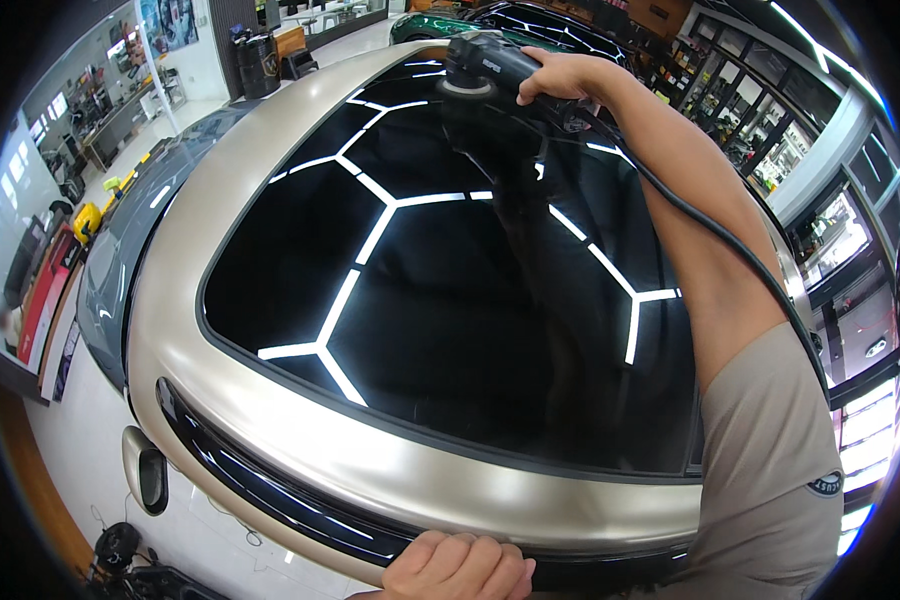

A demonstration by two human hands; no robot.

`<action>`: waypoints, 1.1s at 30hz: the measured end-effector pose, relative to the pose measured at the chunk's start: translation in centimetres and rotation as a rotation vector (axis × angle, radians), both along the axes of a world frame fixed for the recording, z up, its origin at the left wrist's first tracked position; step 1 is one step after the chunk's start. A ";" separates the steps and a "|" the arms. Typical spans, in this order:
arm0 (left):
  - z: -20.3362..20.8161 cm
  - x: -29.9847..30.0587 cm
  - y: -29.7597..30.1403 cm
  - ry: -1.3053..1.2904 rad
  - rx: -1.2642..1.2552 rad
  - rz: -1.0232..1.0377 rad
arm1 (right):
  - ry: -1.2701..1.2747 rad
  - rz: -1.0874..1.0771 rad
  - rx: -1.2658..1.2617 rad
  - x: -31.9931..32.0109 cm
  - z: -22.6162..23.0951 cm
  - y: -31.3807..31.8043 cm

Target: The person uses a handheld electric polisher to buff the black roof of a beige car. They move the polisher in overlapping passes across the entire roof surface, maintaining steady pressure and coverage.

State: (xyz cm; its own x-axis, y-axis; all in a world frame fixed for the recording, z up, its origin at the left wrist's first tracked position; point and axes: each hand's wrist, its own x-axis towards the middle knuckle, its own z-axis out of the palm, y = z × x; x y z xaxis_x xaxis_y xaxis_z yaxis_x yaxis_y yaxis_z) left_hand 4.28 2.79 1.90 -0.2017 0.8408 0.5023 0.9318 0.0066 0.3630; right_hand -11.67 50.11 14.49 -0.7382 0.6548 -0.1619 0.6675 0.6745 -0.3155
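My right arm stretches across a car's glossy black roof panel (450, 290). At its far end, my right hand (562, 78) is closed around the handle of a black, corded polisher (475, 58). The polisher's round pad (466, 88) faces down at the panel and appears to touch it. Low in the head view, my left hand (458, 568) has its fingers curled over the car's near edge, beside a glossy black strip (270, 490). What lies under those fingers is hidden.
Satin gold bodywork (300, 420) frames the panel. The polisher's cable (710, 222) runs along my right arm. A side mirror (148, 470) juts out at lower left. Beyond stands a green car (440, 28). Yellow equipment (87, 222) is at the left, and shelves line the back right.
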 end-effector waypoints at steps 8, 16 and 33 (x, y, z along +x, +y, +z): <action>-0.7 0.8 0.2 -0.032 0.053 0.086 | 0.018 -0.017 0.064 7.8 -2.2 6.6; -0.7 1.3 0.8 0.008 0.070 0.151 | 0.012 -0.236 0.052 24.7 -1.4 10.2; -2.0 0.7 0.3 0.023 0.045 0.186 | -0.047 -0.155 0.124 34.2 -0.2 2.2</action>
